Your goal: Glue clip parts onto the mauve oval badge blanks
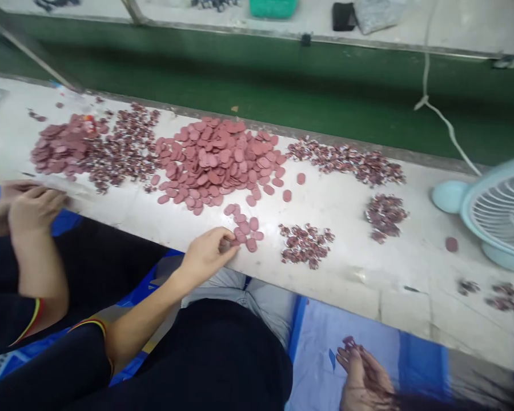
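My left hand (205,254) reaches over the front edge of the pale worktable (346,274). Its fingertips pinch at the nearest disc of a small group of pink oval discs (246,228). Behind that group lies a big heap of the same pink discs (218,160). Low at the right, below the table edge, my right hand (362,374) is palm up over blue cloth, holding several small dark red pieces (349,342) at its fingers. A small pile of such pieces (305,244) sits just right of my left hand.
A co-worker's hands (25,205) rest at the table's left edge by another disc heap (62,151). More piles of small pieces (351,162) (384,216) lie to the right. A light blue fan (497,211) stands far right, and a green conveyor belt (282,85) runs behind.
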Demonstrator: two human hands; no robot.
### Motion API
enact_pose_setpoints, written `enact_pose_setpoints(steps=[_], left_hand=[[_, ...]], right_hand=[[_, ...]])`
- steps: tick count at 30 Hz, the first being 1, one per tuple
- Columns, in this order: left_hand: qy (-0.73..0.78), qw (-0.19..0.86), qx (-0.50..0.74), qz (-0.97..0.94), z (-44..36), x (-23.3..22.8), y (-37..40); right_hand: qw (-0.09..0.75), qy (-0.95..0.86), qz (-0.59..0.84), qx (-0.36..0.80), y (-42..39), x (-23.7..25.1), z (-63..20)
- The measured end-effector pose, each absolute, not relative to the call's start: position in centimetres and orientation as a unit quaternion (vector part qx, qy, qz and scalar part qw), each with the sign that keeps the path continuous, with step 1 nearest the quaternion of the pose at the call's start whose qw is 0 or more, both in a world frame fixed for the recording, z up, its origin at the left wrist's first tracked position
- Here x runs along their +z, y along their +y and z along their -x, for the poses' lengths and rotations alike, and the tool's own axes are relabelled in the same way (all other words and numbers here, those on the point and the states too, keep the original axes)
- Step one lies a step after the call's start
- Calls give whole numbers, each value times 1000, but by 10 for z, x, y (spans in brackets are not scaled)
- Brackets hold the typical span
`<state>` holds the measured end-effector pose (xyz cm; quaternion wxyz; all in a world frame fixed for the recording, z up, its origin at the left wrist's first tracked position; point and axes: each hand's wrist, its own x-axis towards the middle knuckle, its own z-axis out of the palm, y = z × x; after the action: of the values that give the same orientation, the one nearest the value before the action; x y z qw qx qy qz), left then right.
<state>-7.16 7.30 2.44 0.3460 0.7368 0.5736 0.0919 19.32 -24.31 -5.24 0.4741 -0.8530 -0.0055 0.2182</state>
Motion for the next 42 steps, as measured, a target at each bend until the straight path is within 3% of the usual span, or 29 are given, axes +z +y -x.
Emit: enact_pose_setpoints(steps=[7, 18, 23, 26, 29, 31, 32, 34, 36, 37, 39, 42], left_hand=[[554, 379, 29, -741, 71, 38, 86], [493, 519, 113, -689, 78, 36, 82], [479, 632, 147, -591, 77, 37, 74], [460, 705, 170, -513, 79, 36, 71], [435, 779, 174, -416, 76, 34, 62], [403, 830, 163, -351, 70, 31, 53], [379, 854, 155, -320, 65, 29, 47], [325, 898, 137, -265, 55, 25, 37], [279, 925, 129, -222, 45, 22, 27], [262, 934, 129, -206, 41, 20, 22], [246, 943, 138, -178, 34, 19, 15], [248, 944, 163, -147, 25, 17, 8]], right_hand=[[359, -98, 877, 305, -241, -125, -182], [288, -161, 897, 293, -221, -185, -185], [324, -114, 893, 290, -212, -161, -187], [374, -31, 891, 256, -210, -117, -186], [479, 49, 841, 248, -202, -60, -187], [583, 80, 744, 317, -188, -29, -192], [665, 122, 629, 383, -177, -19, -198], [783, 231, 235, 528, -150, -11, -212], [716, 308, -203, 593, -121, -14, -230], [658, 323, -330, 595, -108, -17, -238], [596, 332, -421, 598, -89, -18, -247], [698, 315, -210, 607, -86, -7, -240]])
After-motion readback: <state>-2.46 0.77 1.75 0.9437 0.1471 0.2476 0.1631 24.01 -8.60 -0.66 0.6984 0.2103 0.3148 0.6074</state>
